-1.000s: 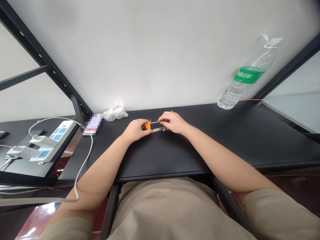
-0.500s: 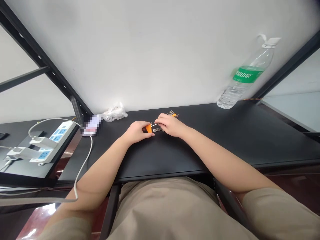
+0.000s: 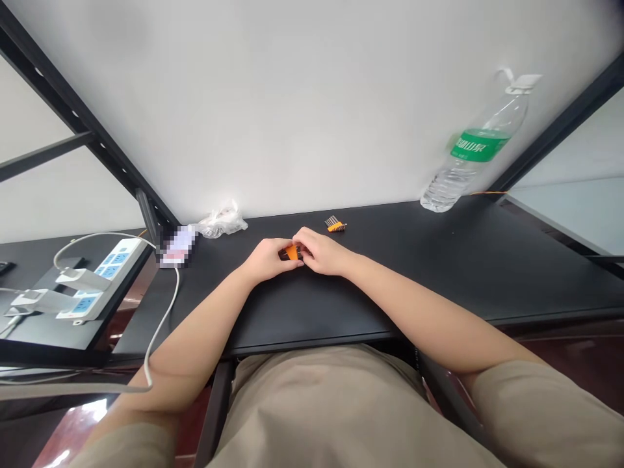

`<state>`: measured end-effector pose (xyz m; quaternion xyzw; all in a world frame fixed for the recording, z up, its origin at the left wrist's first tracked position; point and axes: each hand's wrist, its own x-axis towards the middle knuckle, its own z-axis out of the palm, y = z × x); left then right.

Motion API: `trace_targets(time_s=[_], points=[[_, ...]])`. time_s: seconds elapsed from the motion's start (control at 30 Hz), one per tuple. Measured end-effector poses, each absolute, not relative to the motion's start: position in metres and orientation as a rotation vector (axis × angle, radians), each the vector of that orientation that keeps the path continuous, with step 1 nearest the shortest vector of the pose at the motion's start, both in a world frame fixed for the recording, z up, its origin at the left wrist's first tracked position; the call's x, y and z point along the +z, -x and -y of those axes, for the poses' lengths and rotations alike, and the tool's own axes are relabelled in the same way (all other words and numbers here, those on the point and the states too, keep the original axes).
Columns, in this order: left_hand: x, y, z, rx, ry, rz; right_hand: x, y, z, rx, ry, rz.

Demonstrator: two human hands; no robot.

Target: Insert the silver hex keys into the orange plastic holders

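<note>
Two of my grips meet on one small orange holder at the center of the frame, over the black surface. My left grip is clenched around the holder's left side, and my right grip is clenched over its right side, with the fingers of both hands touching. Most of the holder is hidden by my fingers, and a dark part shows at its left end, too small to identify.

Just up and to the right of my hands, a small bundle of hex keys with an orange piece lies on the surface, not touching either grip. Toward the upper right, a clear plastic water bottle with a green label rests by the white wall. A crumpled plastic bag lies at the back of the surface, left of center, beside a pixelated object I cannot make out. At the far left, a white power strip with blue sockets sits on a lower black shelf, and a white cable runs down past my left forearm.
</note>
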<state>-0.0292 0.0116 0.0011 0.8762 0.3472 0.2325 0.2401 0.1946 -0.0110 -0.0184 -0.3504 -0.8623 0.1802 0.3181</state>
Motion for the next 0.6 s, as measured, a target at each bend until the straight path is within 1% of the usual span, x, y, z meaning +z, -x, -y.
trace_targets(time_s=[0.17,0.33,0.47,0.6], points=[[0.002,0.029,-0.013,0.644,-2.400,-0.995,-0.020,-0.209,-0.001,0.417,1.102,2.212],[0.003,0.034,-0.016,0.596,-2.382,-1.072,-0.022,-0.241,-0.019,0.405,1.352,2.293],[0.003,0.036,-0.017,0.579,-2.370,-1.083,-0.022,-0.248,-0.022,0.466,1.390,2.334],[0.003,0.035,-0.017,0.583,-2.372,-1.073,-0.022,-0.244,-0.021,0.454,1.411,2.351]])
